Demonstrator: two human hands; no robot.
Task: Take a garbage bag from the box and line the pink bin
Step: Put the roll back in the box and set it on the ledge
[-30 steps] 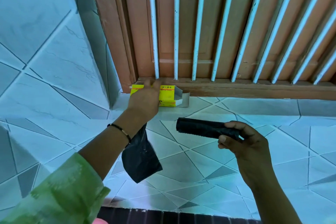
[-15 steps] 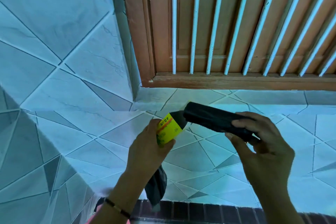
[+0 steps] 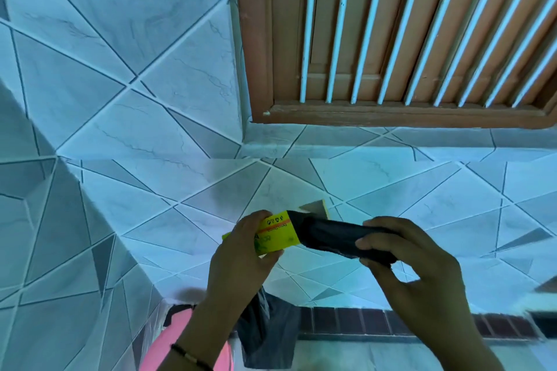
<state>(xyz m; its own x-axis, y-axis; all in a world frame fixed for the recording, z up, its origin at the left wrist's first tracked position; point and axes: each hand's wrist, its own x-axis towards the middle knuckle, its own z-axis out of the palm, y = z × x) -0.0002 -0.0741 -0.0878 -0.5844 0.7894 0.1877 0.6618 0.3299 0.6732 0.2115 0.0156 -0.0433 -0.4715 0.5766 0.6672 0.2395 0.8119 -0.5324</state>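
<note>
At centre frame, your left hand (image 3: 241, 253) grips the yellow box (image 3: 275, 235) while your right hand (image 3: 401, 253) clasps the black bag roll (image 3: 328, 235) at its mouth. Below, a loose garbage bag (image 3: 265, 337) dangles beside the pink bin (image 3: 174, 343): light, limp, slippery; pinch its open edge.

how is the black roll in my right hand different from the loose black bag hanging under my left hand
The black roll is wound tight into a firm cylinder; the loose black bag is unrolled, limp and crumpled. The roll lies nearly level, one end at the open yellow box; the bag hangs straight down. The right hand grips the roll; the bag dangles below the left hand, which holds the box. Both look like the same dark plastic.
</note>
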